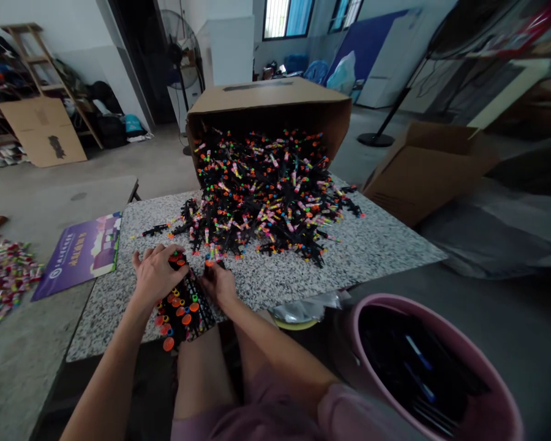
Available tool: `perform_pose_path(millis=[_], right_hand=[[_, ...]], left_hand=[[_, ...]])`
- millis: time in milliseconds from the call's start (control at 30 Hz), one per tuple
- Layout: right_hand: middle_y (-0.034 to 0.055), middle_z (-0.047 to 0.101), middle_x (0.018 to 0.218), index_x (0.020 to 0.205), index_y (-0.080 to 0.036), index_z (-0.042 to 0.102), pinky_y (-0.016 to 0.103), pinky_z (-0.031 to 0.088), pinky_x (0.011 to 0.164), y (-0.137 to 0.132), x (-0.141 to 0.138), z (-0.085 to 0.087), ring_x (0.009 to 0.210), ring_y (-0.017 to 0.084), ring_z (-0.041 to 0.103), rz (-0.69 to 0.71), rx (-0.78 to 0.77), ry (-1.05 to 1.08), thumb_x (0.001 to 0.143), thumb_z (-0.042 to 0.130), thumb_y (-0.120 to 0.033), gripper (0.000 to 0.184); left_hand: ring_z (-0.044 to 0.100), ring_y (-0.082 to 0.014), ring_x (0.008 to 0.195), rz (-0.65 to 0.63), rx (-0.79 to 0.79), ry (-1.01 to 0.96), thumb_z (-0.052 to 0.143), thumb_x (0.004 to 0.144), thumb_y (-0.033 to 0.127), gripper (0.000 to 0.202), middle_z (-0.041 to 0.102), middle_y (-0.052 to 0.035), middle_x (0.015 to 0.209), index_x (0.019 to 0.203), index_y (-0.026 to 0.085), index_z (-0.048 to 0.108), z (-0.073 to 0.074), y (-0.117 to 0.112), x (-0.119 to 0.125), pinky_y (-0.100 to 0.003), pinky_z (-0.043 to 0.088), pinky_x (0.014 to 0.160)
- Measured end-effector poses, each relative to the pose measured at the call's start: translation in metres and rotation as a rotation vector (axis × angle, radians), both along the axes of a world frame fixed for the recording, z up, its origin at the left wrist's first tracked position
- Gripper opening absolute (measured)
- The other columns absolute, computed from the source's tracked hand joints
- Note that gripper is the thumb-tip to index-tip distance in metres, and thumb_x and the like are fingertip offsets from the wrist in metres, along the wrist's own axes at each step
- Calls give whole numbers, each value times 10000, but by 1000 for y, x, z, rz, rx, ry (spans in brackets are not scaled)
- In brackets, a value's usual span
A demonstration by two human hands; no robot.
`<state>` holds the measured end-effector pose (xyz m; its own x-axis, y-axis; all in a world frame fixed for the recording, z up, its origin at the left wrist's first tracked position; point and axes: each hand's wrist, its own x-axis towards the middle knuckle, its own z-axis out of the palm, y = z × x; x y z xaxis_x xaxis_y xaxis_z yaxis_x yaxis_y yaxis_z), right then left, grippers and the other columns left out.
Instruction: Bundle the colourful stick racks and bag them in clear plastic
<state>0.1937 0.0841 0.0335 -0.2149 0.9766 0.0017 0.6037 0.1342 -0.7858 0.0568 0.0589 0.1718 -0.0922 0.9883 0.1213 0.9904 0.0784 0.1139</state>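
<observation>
Mauve cloth (275, 413) and bare thighs fill the bottom of the view, cut off by its lower edge, with a smooth pink tub (509, 395) close on the right; its round rim is plain, but the dark contents are hard to make out apart from a few blue and pale strips. Between the forearms, a packed row of black pieces (179, 309) lies at the near edge of the speckled, stone-like tabletop (371, 251), its lower end above the lap, studded with translucent orange discs and small yellow and green rings. Over its far end arches the left hand (158, 272), fingers spread and bent; whether they grip anything I cannot tell. Beside the row, the right hand (220, 286) is narrowed on a dark piece (221, 264), mostly hidden by the fingers. Beyond them spreads a tangled heap (266, 196) of black, gun-shaped plastic with pink, yellow and orange bits, spilling from a tipped cardboard box (270, 95) whose inner back is lost in shadow. Crinkled clear film (307, 309) half covers something yellow and curved under the table edge.
</observation>
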Motion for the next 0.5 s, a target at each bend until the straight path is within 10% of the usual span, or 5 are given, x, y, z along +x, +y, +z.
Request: perform_pose_path(millis=[500], right_hand=[[86,739,956,1105,-182,604,276,439,697,-6,-14,25,845,226,687,208,44,-221,896,595,-257,223]], left_hand=[[551,-347,1127,-3,2,-72,478,852,469,380,637,-102,1080,1107,283,689,1,-1,-4,-652,195,1111]])
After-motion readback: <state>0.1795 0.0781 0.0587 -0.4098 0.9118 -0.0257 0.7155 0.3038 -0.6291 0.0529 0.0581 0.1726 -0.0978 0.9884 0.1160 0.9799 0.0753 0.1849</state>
